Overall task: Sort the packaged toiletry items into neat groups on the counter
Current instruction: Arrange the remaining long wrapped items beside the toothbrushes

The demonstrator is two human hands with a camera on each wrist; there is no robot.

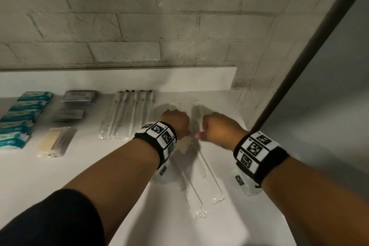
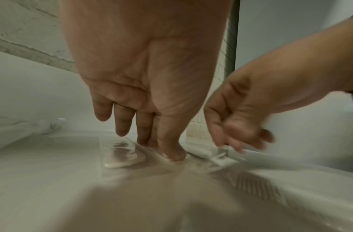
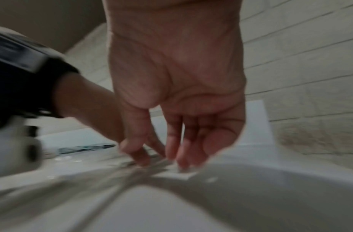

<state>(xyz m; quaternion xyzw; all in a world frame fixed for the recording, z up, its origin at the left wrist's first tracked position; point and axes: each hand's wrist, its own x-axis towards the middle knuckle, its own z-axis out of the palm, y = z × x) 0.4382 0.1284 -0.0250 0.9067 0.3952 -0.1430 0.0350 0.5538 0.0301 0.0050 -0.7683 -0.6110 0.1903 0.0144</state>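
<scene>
Several white combs in clear wrappers (image 1: 196,175) lie on the white counter (image 1: 79,166) at centre right, some nearer me and some further back (image 1: 187,104). Both hands hover over this pile. My left hand (image 1: 175,122) points straight down, and its fingertips (image 2: 169,154) press a wrapped comb (image 2: 120,157) onto the counter. My right hand (image 1: 217,128) is just to its right. Its curled fingers (image 3: 181,158) and thumb pinch the end of another wrapped comb (image 3: 183,174). The right wrist view is blurred.
To the left lie sorted rows: wrapped toothbrushes (image 1: 129,114), grey sachets (image 1: 79,97), pale yellow packs (image 1: 56,142) and teal packets (image 1: 22,114). A white ledge (image 1: 119,80) and a brick wall stand behind. A dark post (image 1: 299,66) runs along the right.
</scene>
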